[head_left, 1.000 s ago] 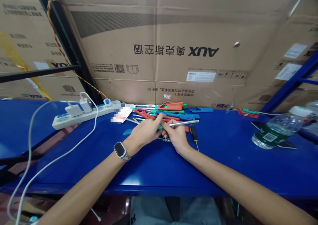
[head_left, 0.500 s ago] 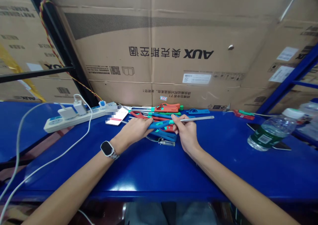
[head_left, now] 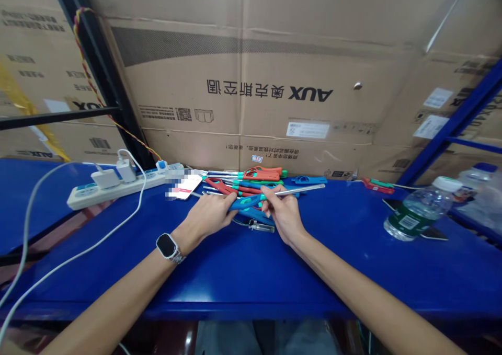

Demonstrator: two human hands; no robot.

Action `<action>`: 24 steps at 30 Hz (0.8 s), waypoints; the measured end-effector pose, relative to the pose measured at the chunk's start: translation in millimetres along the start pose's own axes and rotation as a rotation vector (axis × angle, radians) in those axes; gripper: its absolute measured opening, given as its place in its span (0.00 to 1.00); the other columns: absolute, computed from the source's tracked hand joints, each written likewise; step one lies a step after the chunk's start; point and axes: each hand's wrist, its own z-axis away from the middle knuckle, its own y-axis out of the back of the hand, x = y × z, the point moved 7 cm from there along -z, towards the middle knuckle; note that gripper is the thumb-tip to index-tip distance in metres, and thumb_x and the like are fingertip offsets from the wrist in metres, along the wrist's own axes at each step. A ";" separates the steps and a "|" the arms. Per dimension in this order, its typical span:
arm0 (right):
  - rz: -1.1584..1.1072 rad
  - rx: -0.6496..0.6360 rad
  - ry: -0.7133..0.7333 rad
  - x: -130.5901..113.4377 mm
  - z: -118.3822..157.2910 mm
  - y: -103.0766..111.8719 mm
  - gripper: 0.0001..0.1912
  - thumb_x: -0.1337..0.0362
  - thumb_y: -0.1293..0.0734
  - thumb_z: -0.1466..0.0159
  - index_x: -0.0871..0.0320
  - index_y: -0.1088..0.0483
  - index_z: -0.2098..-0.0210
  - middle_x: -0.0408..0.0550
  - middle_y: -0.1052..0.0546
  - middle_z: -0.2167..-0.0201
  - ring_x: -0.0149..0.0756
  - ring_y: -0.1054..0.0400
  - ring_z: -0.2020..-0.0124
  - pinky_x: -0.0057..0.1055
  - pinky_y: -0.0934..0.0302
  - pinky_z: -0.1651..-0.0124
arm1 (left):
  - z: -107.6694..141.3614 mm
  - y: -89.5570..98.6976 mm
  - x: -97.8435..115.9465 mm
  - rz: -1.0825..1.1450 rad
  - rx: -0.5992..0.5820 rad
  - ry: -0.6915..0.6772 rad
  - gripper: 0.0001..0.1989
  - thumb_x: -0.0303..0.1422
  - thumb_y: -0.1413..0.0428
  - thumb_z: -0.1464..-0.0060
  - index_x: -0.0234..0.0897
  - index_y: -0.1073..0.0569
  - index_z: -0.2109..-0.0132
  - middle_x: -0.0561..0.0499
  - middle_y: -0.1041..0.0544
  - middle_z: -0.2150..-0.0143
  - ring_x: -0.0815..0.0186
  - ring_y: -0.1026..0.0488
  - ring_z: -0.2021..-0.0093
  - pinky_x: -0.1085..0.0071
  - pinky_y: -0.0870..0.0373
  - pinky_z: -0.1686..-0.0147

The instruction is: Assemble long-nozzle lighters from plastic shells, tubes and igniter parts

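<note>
A blue long-necked lighter [head_left: 246,203] with green parts and a silver metal tube is held level between both hands, its tube pointing right. My left hand [head_left: 207,216] is closed on the end of its blue handle. The fingers of my right hand [head_left: 287,215] pinch it where handle and tube meet. Just behind and below lies a pile of similar lighters, among them an orange-red lighter [head_left: 262,174] and a dark red one [head_left: 221,185]. A small clear cylinder with a metal end and wire [head_left: 262,228] rests on the blue table [head_left: 235,276] between my hands.
A white power strip [head_left: 113,190] with plugs and cables lies on the left, near a white card [head_left: 188,185]. On the right stands a water bottle [head_left: 421,211] by a dark flat object. A loose blue handle piece [head_left: 309,180] sits before the large cardboard box [head_left: 266,41].
The view has shifted slightly. Both hands, still on the blue lighter, have moved a little left and down in the picture, and the handle end has tilted lower.
</note>
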 end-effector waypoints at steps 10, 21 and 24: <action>0.117 -0.078 0.132 -25.2 8.9 -21.1 0.20 0.44 0.27 0.39 0.53 0.33 0.71 0.37 0.33 0.81 0.29 0.40 0.79 0.29 0.44 0.74 | -4.8 10.7 22.9 0.415 0.164 -0.049 0.13 0.34 0.53 0.32 0.32 0.29 0.48 0.46 0.22 0.70 0.59 0.24 0.74 0.67 0.35 0.74; 0.421 -0.168 0.202 -34.6 19.9 -7.3 0.18 0.44 0.39 0.28 0.51 0.32 0.56 0.43 0.24 0.71 0.37 0.27 0.69 0.35 0.33 0.59 | 14.4 43.0 8.6 0.638 0.486 -0.173 0.20 0.42 0.53 0.30 0.37 0.25 0.65 0.49 0.21 0.70 0.65 0.25 0.71 0.68 0.30 0.69; 0.557 -0.318 0.088 -25.0 19.6 -4.9 0.16 0.45 0.35 0.30 0.50 0.32 0.57 0.36 0.30 0.81 0.34 0.36 0.83 0.31 0.42 0.74 | 38.7 59.2 -34.3 0.680 0.890 -0.026 0.29 0.42 0.63 0.27 0.40 0.32 0.75 0.52 0.30 0.81 0.68 0.34 0.80 0.68 0.36 0.76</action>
